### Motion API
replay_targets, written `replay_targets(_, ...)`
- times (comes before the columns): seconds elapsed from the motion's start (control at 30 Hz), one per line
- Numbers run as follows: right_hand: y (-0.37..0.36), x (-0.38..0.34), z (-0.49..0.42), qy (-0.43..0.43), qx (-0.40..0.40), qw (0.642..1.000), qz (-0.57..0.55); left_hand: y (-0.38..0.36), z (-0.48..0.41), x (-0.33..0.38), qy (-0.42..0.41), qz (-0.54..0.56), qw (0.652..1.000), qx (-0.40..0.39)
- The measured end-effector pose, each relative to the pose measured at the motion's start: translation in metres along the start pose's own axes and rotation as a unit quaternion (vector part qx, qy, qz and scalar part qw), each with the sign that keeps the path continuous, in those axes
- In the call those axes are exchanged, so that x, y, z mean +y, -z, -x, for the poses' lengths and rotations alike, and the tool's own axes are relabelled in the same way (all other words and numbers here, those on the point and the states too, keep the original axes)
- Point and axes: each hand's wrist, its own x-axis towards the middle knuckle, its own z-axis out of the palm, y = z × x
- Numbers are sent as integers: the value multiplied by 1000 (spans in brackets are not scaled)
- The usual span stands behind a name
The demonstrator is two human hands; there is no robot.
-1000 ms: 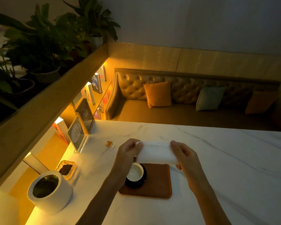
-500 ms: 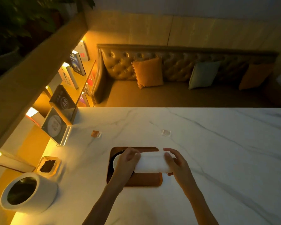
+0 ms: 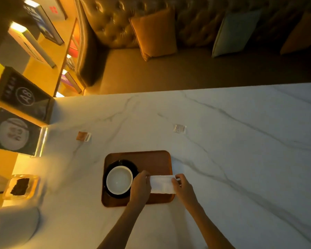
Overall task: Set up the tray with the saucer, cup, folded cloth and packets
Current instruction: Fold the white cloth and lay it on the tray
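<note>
We have brought the folded cloth [image 3: 162,184] down from above the cup [image 3: 119,179] onto the tray [image 3: 138,157], right of the saucer [image 3: 122,162]; left hand [image 3: 140,187] and right hand [image 3: 184,188] pinch its ends. Its right end overhangs the rim. Both packets [image 3: 179,128] wait beyond on open table [image 3: 241,159].

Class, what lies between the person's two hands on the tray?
In the head view, the folded cloth spans from left hand to right hand.
</note>
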Motion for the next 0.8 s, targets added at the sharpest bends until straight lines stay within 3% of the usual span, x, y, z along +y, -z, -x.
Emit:
replay_targets(0.23,-22,22,-15,18,5,997,80,-18,-8,-16,-25,-160,986,-32)
replay_targets(0.43,-24,28,-10,70,4,994,85,-23,1,-11,-51,-211,976,-25)
replay_targets(0.57,-23,28,-10,127,-20,985,117,-23,2,-18,-89,-251,961,-73)
replay_targets(0.8,-35,23,-11,155,17,977,148,-19,3,-27,-62,-261,956,-121)
